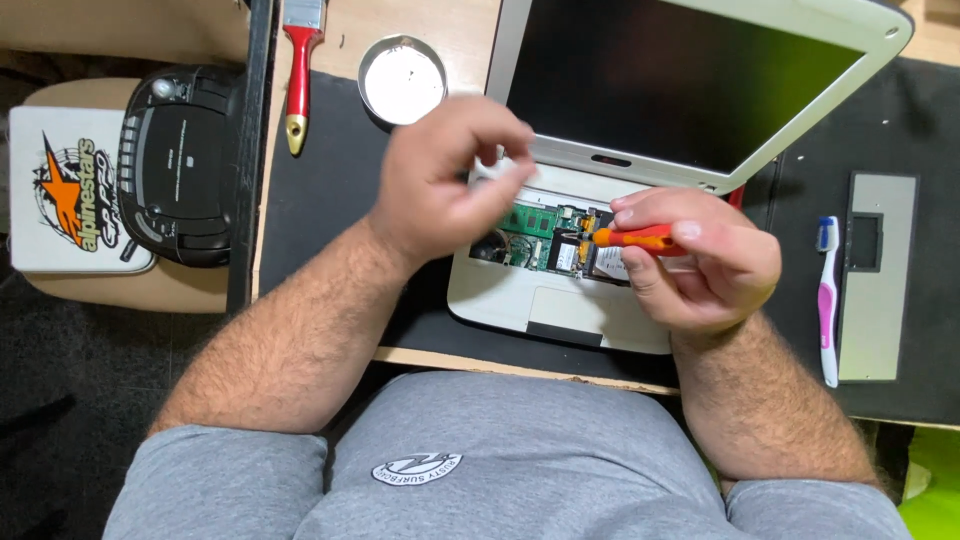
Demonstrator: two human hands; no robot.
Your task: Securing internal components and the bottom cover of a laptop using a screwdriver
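Two hands over the opened white laptop [560,300].
Right hand [705,265] pinches an orange screwdriver [635,238], axis lying leftward, tip at exposed boards; left hand [445,180], blurred, fingertips closed, contents indiscernible, just above-left.

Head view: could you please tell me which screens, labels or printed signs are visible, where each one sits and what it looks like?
Laptop screen: top centre, tilted, dark, white frame.
Printed white cover: far left, rectangular, orange-and-black star emblem.
Shirt badge: bottom centre, small white oval on grey.
Component sticker: inside the opened laptop, by the right hand, white.
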